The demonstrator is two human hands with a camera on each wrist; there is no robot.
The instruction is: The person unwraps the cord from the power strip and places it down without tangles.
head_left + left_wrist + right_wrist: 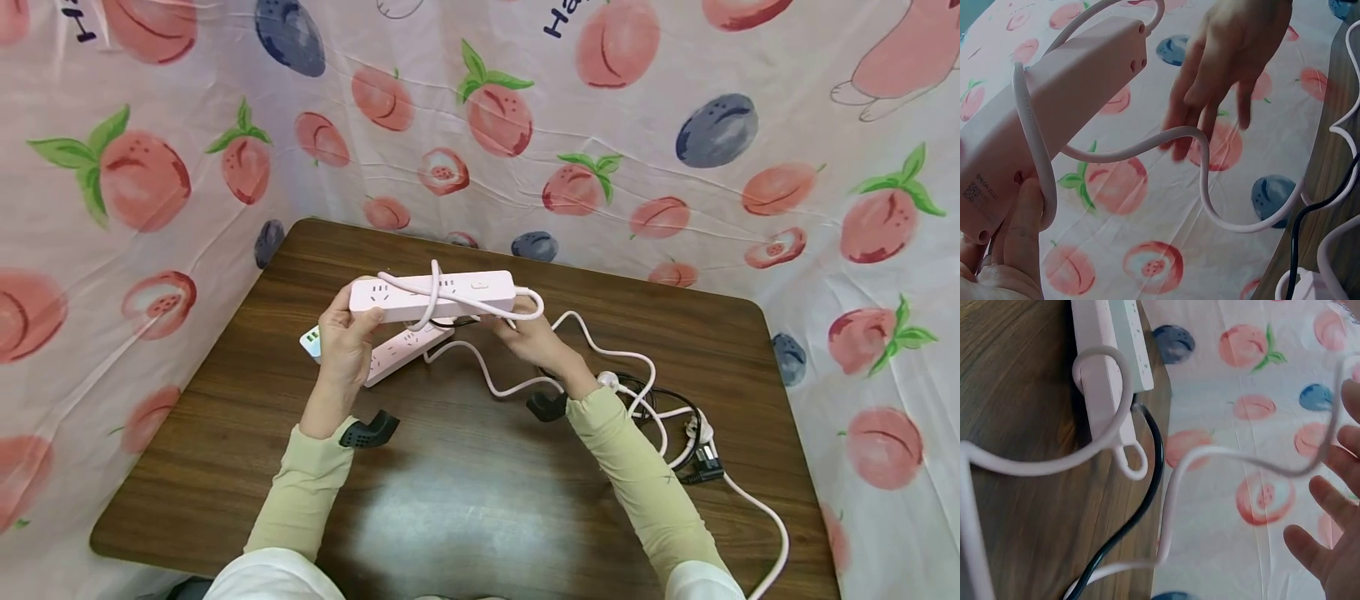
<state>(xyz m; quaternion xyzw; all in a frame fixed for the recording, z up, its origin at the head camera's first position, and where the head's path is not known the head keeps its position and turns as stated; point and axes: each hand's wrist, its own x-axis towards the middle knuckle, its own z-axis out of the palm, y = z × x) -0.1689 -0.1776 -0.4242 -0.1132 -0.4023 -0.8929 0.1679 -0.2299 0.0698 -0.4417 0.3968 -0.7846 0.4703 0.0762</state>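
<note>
My left hand [347, 342] grips the left end of a pink power strip [480, 287], held up above the table. Its pale cord [1035, 131] is looped around the strip's body, and the rest trails off to the right. At the strip's other end is my right hand [536, 333], partly behind the cord. In the left wrist view the fingers of that right hand [1229, 62] hang apart from the strip, near the cord. The right wrist view shows them spread, with the cord [1260, 461] passing close by; contact cannot be made out there.
A second pink power strip [408, 352] lies on the wooden table [225, 417], beside a white strip with green ports [311, 340]. Tangled white and black cords, a white plug [608, 381] and a black plug [707, 468] lie on the right. Fruit-print curtains [495, 183] surround the table.
</note>
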